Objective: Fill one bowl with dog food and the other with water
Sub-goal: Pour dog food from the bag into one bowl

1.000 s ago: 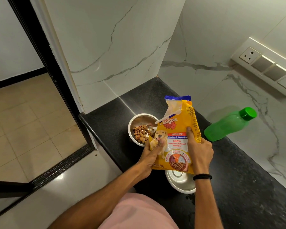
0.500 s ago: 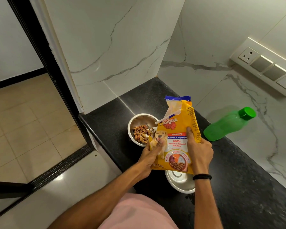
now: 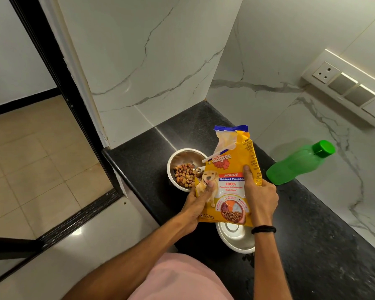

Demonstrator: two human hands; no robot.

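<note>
Head | left hand (image 3: 198, 204) grips bag (image 3: 230, 178) lower-left edge, right hand (image 3: 260, 198) grips its right side | bag upright between the two bowls | far bowl (image 3: 185, 155) holds kibble (image 3: 183, 174) | near bowl (image 3: 236, 240) partly under bag | bottle (image 3: 299, 165) right, apart, by wall | unchanged since earlier frame

Person's body and clothing: two bare arms, one wristband, one pink garment.
The left hand (image 3: 198, 204) and right hand (image 3: 260, 198) are uncovered. A narrow black wristband (image 3: 264, 229), plain and cord-like, circles the right wrist, behind the fingers and just past the back of the hand. Both forearms (image 3: 139, 254) are bare from the wrists back. Farthest from the fingers, a plain, smooth pink garment (image 3: 182, 278) shows between the forearms.
</note>
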